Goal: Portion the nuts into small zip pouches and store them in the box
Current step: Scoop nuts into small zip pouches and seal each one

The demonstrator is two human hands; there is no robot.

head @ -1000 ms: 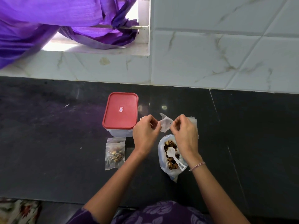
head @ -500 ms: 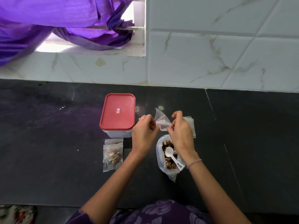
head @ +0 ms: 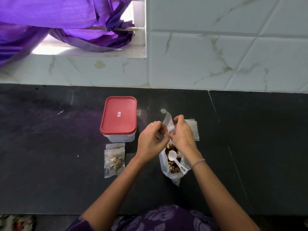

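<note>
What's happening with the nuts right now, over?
Left hand and right hand pinch empty pouch. Nut bag open, spoon inside. Filled pouch by box; lid on.

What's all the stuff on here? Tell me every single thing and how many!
box: 1, clear with red lid, on counter, left of the hands
filled pouches: 2, clear with brown nuts, overlapping, in front of box
empty pouch: 1, clear, between both hands
spare pouches: stack, number unclear, clear, behind right hand
nut bag: 1, clear, open, near right wrist
spoon: 1, white, lying in nut bag
counter: 1, black
cloth: 1, purple, top left
left hand: pinches empty pouch
right hand: pinches empty pouch
</note>
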